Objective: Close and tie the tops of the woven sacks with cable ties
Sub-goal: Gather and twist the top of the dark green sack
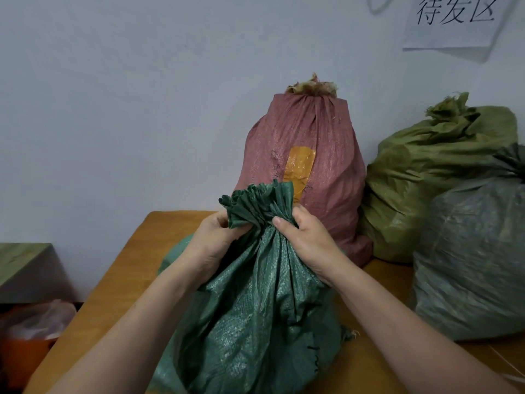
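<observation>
Our left hand (211, 237) and right hand (306, 240) clench the gathered neck of the dark green woven sack (255, 322) from either side, fingers curled into the pleats; above the grip the mouth fans out in a ruffled frill; below it the weave falls in long folds over a bulging body; the sack stands at the near edge of the tabletop (119, 280), just in front of a tied red sack (321, 132) patched with orange tape (298, 166); an olive sack (426, 172) and a grey-green sack (477, 251) sit toward the right edge.

The dark green woven sack (250, 314) stands upright on the table, its gathered top bunched and untied.
</observation>
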